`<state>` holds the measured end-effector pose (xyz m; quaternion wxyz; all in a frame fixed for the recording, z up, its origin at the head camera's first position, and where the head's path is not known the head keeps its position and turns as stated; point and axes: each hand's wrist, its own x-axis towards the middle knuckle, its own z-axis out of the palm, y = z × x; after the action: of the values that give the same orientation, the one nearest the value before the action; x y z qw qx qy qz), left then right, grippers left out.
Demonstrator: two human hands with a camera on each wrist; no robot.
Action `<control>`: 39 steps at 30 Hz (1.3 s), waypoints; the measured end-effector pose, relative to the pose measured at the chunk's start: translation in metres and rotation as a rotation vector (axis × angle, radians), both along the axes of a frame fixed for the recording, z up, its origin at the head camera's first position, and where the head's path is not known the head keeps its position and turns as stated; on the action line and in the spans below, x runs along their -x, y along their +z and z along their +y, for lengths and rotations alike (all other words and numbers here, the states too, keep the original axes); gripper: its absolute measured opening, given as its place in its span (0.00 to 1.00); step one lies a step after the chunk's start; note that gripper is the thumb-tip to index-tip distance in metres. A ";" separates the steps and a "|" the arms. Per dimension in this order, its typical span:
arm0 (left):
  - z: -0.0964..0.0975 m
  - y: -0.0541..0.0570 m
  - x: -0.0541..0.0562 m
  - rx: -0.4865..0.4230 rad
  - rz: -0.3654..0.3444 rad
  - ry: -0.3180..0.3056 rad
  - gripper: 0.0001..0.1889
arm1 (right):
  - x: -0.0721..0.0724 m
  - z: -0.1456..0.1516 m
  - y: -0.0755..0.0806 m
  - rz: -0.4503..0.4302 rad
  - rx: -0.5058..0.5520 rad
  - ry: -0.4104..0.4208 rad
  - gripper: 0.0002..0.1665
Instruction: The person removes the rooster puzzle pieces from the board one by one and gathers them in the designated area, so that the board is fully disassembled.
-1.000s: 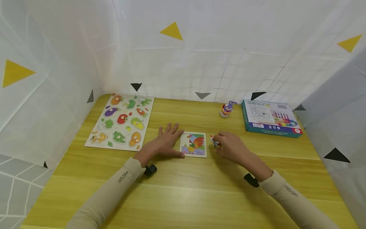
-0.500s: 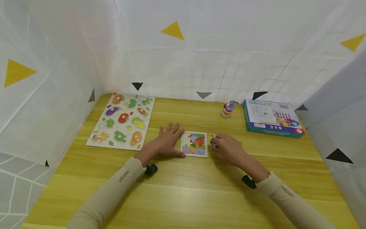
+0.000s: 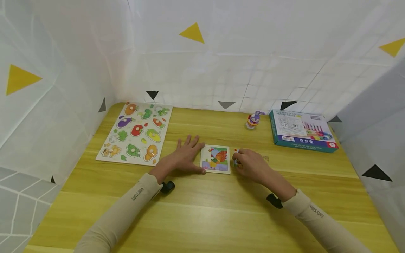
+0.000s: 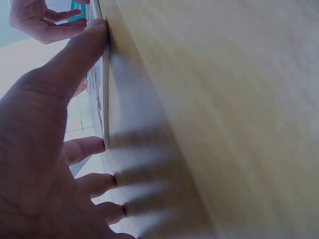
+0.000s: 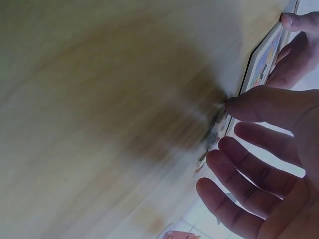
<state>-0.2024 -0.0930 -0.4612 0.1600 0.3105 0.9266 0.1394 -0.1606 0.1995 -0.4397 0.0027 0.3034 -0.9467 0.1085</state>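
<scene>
A small picture puzzle in a white frame (image 3: 224, 172) lies flat on the table, showing a red hen, with a pale bare patch at its upper left. My left hand (image 3: 185, 155) spreads along its left side, thumb (image 4: 94, 37) at the near corner and a finger at the far one. Just right of the frame, my right hand (image 3: 253, 164) bends over small coloured puzzle pieces (image 3: 236, 162). Its thumb (image 5: 244, 105) and index finger pinch at a piece low on the table; the other fingers are loosely bent. The hand partly covers the pieces.
A vegetable peg puzzle board (image 3: 142, 140) lies at the left. A purple rabbit toy (image 3: 254, 120) stands at the back, and a teal-edged box (image 3: 302, 131) lies at the back right. A small brownish piece (image 3: 266, 159) shows beyond my right hand. White sheeting (image 3: 221, 70) surrounds the table.
My right hand has shifted slightly and lowered over the pieces; a brownish piece has come into sight behind it. My left hand keeps its place at the frame.
</scene>
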 end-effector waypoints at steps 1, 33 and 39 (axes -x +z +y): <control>0.000 0.000 0.000 0.000 0.000 0.000 0.59 | 0.000 0.000 0.000 0.000 0.001 -0.001 0.15; -0.001 0.004 -0.003 -0.023 -0.013 0.009 0.58 | -0.003 -0.018 0.018 -0.009 0.017 0.027 0.18; -0.001 0.003 -0.003 -0.026 -0.010 0.003 0.58 | -0.002 -0.034 0.018 -0.013 0.003 0.040 0.20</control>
<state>-0.1989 -0.0944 -0.4582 0.1605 0.3105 0.9243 0.1531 -0.1589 0.1659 -0.4213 -0.0052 0.3216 -0.9402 0.1119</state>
